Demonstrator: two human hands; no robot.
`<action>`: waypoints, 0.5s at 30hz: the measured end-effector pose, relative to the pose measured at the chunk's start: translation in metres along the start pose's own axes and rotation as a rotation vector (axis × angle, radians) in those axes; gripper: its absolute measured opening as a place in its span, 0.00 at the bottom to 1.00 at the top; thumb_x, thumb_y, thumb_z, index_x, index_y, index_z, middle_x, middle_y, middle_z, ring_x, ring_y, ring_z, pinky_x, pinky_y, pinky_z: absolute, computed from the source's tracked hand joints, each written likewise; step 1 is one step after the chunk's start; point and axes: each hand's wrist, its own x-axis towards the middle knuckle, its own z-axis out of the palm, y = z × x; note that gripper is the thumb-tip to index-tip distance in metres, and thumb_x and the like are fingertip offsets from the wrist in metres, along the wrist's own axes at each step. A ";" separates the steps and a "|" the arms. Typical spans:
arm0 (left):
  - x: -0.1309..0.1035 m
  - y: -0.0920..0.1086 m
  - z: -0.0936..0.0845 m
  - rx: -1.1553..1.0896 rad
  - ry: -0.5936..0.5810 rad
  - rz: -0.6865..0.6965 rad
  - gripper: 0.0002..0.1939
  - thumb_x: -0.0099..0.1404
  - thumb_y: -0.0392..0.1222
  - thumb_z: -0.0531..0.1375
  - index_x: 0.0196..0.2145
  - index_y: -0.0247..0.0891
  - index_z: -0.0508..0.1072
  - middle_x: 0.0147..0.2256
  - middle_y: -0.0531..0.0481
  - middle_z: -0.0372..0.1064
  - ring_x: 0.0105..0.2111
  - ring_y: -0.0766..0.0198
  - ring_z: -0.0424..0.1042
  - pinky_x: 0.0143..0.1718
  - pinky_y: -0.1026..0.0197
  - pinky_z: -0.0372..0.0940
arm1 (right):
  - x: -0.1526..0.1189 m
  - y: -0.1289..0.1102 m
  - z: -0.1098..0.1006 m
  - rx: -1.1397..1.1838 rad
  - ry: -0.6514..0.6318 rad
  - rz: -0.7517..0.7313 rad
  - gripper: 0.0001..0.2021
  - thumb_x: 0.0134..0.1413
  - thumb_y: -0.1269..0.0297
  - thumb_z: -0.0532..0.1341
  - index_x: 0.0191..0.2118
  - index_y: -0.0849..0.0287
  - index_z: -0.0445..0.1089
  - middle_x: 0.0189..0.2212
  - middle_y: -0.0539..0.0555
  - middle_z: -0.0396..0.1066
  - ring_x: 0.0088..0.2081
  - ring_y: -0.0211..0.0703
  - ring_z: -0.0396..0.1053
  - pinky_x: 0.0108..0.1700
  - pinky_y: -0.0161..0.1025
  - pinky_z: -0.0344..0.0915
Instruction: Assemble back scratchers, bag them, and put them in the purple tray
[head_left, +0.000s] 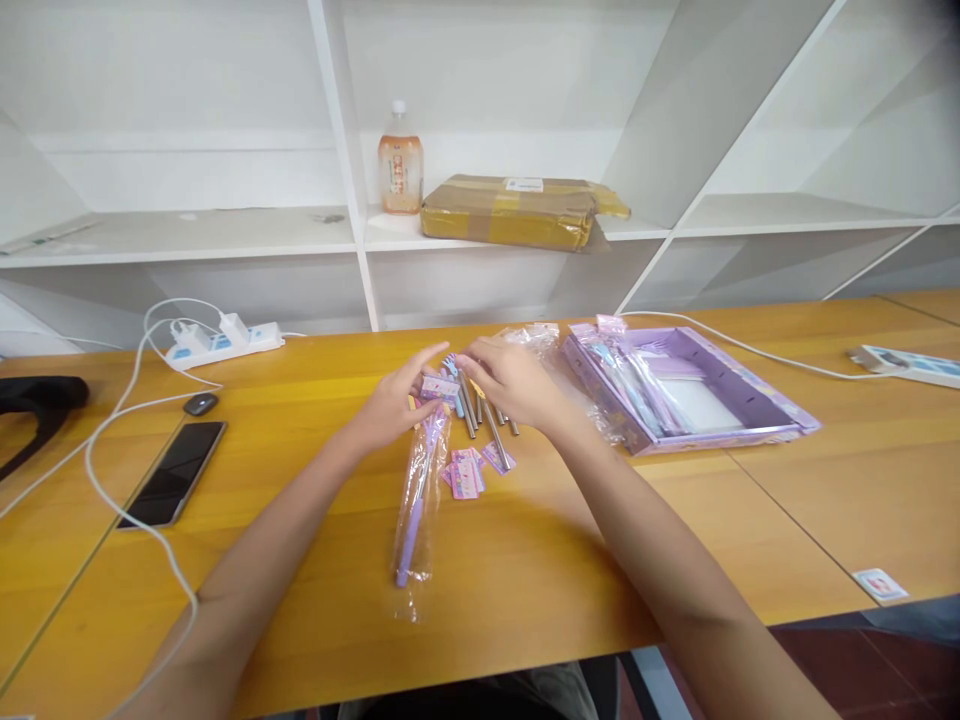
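My left hand (390, 405) is closed at the top of a clear plastic sleeve, by a small pink-and-purple printed card (440, 388). Inside the sleeve is a slim purple stick-like item (409, 540), which points down toward the front of the table. My right hand (510, 378) is curled, palm down, over a bunch of silver-shafted sticks (496, 440) with coloured ends. Its fingers hide what is between them. Several loose printed cards (465, 473) lie on the table just below both hands.
To the right stands a purple open box (739, 375) with several bagged sticks in it; crumpled clear plastic (536, 340) lies beside it. At left are a phone (176, 475), a mouse (201, 403), a power strip (225, 345) and white cables. A bottle (400, 165) and taped carton (510, 212) stand on the shelf.
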 end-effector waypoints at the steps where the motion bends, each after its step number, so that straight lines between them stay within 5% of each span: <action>1: 0.000 -0.001 0.000 -0.013 0.003 -0.007 0.42 0.70 0.39 0.66 0.75 0.52 0.53 0.49 0.47 0.75 0.44 0.60 0.78 0.51 0.54 0.73 | 0.000 -0.001 -0.001 -0.002 -0.009 0.000 0.19 0.78 0.56 0.51 0.34 0.57 0.68 0.32 0.54 0.71 0.35 0.44 0.66 0.40 0.41 0.56; 15: -0.001 -0.003 0.003 -0.101 0.017 -0.094 0.37 0.72 0.46 0.65 0.73 0.47 0.55 0.50 0.45 0.73 0.44 0.60 0.78 0.48 0.57 0.72 | -0.002 0.001 0.014 -0.121 -0.204 0.022 0.18 0.72 0.53 0.62 0.31 0.58 0.68 0.29 0.53 0.72 0.28 0.40 0.62 0.32 0.40 0.48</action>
